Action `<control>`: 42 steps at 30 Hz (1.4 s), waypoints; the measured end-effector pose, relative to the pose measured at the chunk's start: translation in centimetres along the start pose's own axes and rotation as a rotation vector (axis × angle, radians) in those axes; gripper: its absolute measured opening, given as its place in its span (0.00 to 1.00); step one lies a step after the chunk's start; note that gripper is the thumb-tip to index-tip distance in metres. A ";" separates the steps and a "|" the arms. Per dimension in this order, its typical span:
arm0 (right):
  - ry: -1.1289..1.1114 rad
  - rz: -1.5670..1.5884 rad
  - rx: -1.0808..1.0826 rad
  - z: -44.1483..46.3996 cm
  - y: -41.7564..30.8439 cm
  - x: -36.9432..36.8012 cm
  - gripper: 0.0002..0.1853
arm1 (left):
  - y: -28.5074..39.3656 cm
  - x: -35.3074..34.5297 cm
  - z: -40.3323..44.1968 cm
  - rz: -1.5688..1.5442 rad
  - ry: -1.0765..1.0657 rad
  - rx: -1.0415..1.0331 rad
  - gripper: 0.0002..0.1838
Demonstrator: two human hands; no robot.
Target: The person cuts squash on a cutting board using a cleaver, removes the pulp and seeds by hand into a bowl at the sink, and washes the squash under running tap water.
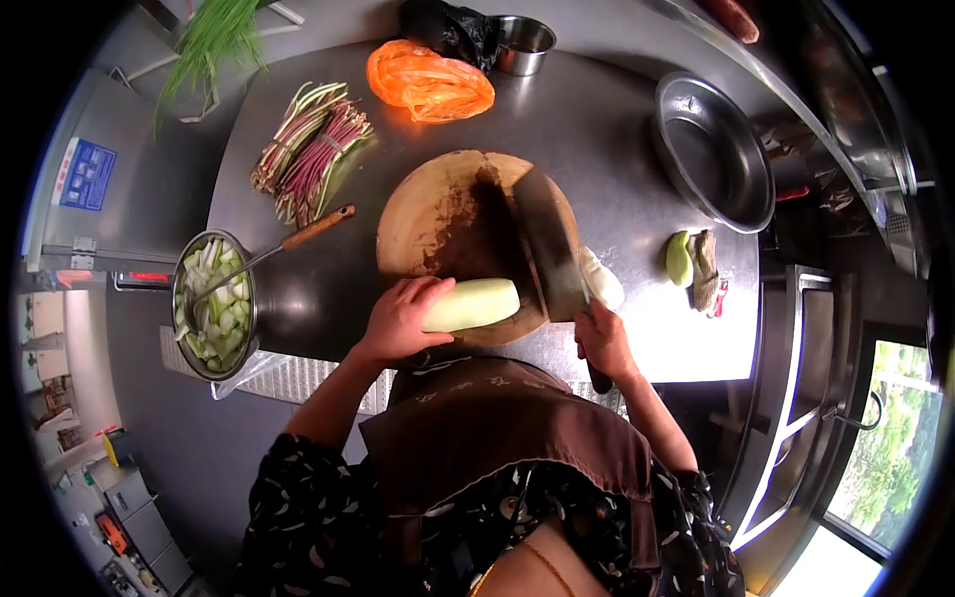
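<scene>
On the round wooden chopping block (438,214), a peeled pale green gourd (476,304) lies sideways near the front edge. My left hand (406,316) is wrapped over the gourd's left end. My right hand (603,343) grips the handle of a wide cleaver (547,244), whose blade stands over the block's right side, just right of the gourd's cut end. A white piece (601,279) lies beside the block, partly behind the blade.
A metal bowl of cut green pieces (214,303) with a wooden-handled ladle (316,228) sits left. Bundled long beans (310,151), an orange bag (428,82) and a metal pot (524,46) lie beyond. Right are a large basin (714,151) and a small green vegetable (679,259).
</scene>
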State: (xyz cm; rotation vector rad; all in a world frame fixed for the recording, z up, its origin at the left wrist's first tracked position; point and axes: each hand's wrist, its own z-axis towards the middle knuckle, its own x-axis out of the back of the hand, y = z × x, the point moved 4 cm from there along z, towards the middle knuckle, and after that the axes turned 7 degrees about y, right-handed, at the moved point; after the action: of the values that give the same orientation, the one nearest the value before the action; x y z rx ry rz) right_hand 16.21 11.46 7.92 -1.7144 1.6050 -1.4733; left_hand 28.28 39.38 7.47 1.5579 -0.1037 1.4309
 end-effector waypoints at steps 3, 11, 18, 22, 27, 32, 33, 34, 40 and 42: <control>0.149 0.096 -0.085 -0.7 -0.9 1.9 0.08 | 0.3 -1.1 1.3 0.136 -0.073 -0.162 0.44; 0.195 0.326 -0.016 -2.0 -0.8 4.5 0.06 | 1.8 -4.2 8.6 0.194 -0.044 -0.473 0.32; 0.306 -0.715 0.586 -5.0 -4.3 4.7 0.17 | 2.5 -5.2 6.8 0.301 0.195 -0.303 0.31; 0.191 -0.611 0.503 -5.8 -5.4 4.3 0.16 | 2.6 -4.4 6.0 0.056 0.301 -0.285 0.32; 0.046 -0.466 0.337 -7.2 -6.7 4.7 0.17 | 2.0 -4.7 5.5 0.048 0.333 -0.265 0.30; -0.048 -0.518 0.363 -7.4 -6.7 4.8 0.17 | 2.0 -4.7 5.6 0.047 0.372 -0.259 0.28; -0.073 -0.530 0.353 -7.3 -6.8 4.8 0.17 | 1.9 -4.8 5.6 0.048 0.390 -0.258 0.27; -0.075 -0.533 0.350 -7.0 -7.0 4.8 0.17 | 1.9 -4.8 5.6 0.048 0.408 -0.257 0.27; -0.153 -0.647 0.281 -5.6 -7.4 4.5 0.15 | 1.1 -5.1 5.6 -0.060 0.410 -0.238 0.29; -0.205 -0.695 0.226 -5.2 -7.9 4.3 0.15 | 1.0 -5.1 5.6 -0.070 0.415 -0.229 0.29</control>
State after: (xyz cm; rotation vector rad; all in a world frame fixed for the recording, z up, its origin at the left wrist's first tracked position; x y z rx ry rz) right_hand 14.93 11.86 18.16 -2.3115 0.7207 -1.6082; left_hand 30.07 32.41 4.96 1.0481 0.0338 1.5963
